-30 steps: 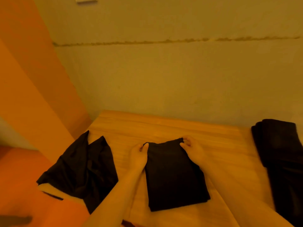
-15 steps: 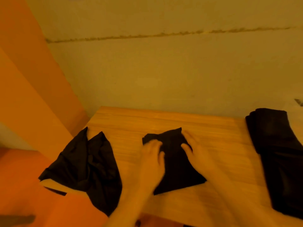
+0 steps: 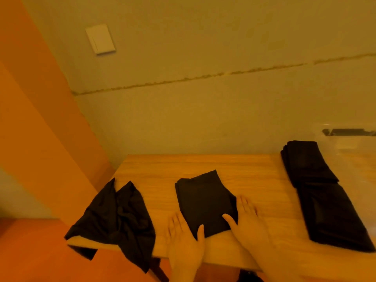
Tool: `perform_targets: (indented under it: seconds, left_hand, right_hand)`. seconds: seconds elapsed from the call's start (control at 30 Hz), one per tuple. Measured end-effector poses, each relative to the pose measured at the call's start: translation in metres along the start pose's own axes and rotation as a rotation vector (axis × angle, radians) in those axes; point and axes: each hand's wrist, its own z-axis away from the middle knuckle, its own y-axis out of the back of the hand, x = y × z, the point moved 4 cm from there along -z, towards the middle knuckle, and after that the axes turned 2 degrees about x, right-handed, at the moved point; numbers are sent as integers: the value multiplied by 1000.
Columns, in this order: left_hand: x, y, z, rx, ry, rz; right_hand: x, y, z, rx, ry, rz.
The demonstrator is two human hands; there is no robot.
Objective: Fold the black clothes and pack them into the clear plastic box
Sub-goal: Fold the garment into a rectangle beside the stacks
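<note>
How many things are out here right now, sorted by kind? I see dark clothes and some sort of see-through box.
Black clothes: 3, namely the crumpled piece hanging off the table's left edge, the folded piece between the hands, and the folded stack on the right, whose number of garments I cannot tell.
Clear plastic box: 1
Wooden table: 1
Wall switch: 1
Total: 6

Flat hands (image 3: 215, 231) beside folded black garment (image 3: 203, 202)

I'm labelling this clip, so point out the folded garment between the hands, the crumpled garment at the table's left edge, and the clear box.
folded garment (image 3: 201, 202): head view, centre of its top layer.
crumpled garment (image 3: 118, 216): head view, middle of the bunched cloth.
clear box (image 3: 354, 147): head view, front wall.
</note>
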Motion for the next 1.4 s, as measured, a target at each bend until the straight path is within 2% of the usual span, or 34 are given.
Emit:
perform_targets:
  seconds: [0.13,0.27,0.4,0.53,0.67,0.73,0.87,1.0,1.1,1.2,1.27,1.4]
  left_hand:
    - [-7,0,6,-3,-65,-63]
    - [-5,0,3,-26,-84,-112]
    - [-4,1,0,6,-90,-97]
    - [-6,-2,0,76,-107,-88]
    - [-6,-5,2,174,-146,-94]
    - [-7,-9,2,123,-129,-101]
    - [-12,-15,-3,78,-122,-178]
    - [-9,-7,-1,191,-147,-250]
    - [-7,-7,1,204,-144,-227]
    - [-8,-12,-3,240,-149,-165]
    - [-9,-15,-8,293,-142,-130]
    - [-10,-20,-8,169,-146,-116]
  right_hand:
    - [-5,6,8,28,74,-78]
    - [4,15,8,133,-75,-435]
    - [-13,9,-14,66,-143,-638]
    - [-22,3,-22,113,-187,-559]
    - [-18,-1,-22,126,-135,-716]
    - [-18,-2,-27,90,-122,-736]
    - [-17,-6,-42,34,-206,-724]
    - [-23,-2,-50,-21,-312,-681]
    - [-30,-3,-51,16,-327,-595]
    - [-27,-9,-52,107,-275,-649]
    - [-22,-9,-55,95,-230,-640]
    - [-20,-5,-64,33,-238,-524]
